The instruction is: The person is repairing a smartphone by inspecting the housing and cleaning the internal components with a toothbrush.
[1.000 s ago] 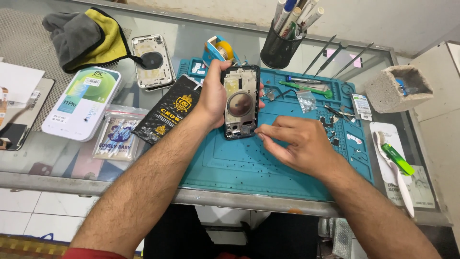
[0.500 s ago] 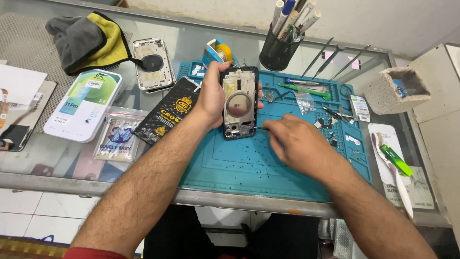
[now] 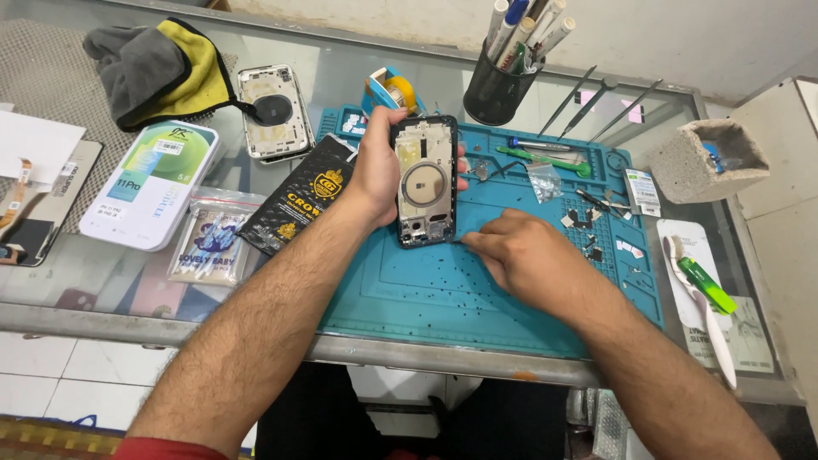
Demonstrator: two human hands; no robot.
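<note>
Far left on the glass table (image 3: 77, 290) lie a grey-and-yellow cloth (image 3: 158, 68), a white box (image 3: 153, 183) and a spare phone back (image 3: 274, 112). On the blue mat (image 3: 443, 298), the left hand (image 3: 379, 166) grips an opened phone frame (image 3: 424, 181), tilted up. The right hand (image 3: 528, 260), fingers pinched together, works at the frame's lower edge; whether it holds a tool cannot be told. This looks like fine fitting work needing steady, precise fingers. Small parts (image 3: 588, 223) lie right.

I see an open phone frame (image 3: 424, 181), dark at the edges, with a round coil ring in its middle. It is held tilted above the blue mat (image 3: 443, 290), inner side facing up.
</note>
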